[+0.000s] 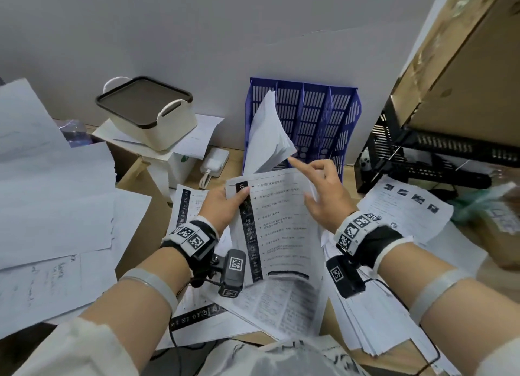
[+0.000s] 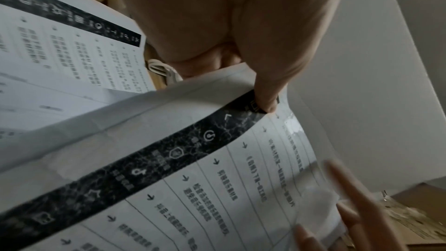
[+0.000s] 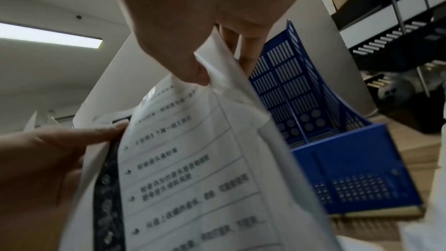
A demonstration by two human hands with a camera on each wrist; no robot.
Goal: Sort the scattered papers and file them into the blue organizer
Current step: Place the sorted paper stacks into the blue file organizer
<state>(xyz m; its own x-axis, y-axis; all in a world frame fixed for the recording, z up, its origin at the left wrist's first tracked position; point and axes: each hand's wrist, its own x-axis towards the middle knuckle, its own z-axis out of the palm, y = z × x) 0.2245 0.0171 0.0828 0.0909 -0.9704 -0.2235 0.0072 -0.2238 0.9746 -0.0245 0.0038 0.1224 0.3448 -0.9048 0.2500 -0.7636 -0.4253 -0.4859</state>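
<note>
The blue organizer (image 1: 305, 122) stands upright against the wall at the back of the worktop (image 1: 233, 161) and serves as the reference landmark. Its leftmost compartment holds a leaning bundle of white papers (image 1: 270, 130); the compartments to the right of that bundle show only slotted blue walls. Directly in front of the organizer, both hands hold a printed sheet (image 1: 278, 223) with a black icon strip along its left edge. The left hand (image 1: 222, 206) grips the sheet's upper left corner, thumb pressed on the black strip and fingers behind the paper. The right hand (image 1: 326, 195) pinches the sheet's right edge between thumb and fingers, with the index finger extended toward the lower corner of the filed bundle. Scattered papers (image 1: 405, 206) lie on the worktop in front of and to the right of the organizer, and a thicker stack (image 1: 365, 319) lies nearer the person. To the left of the organizer a cream storage box (image 1: 152, 116) with a dark lid sits on loose sheets. A black wire rack (image 1: 416, 156) stands to the organizer's right.
</note>
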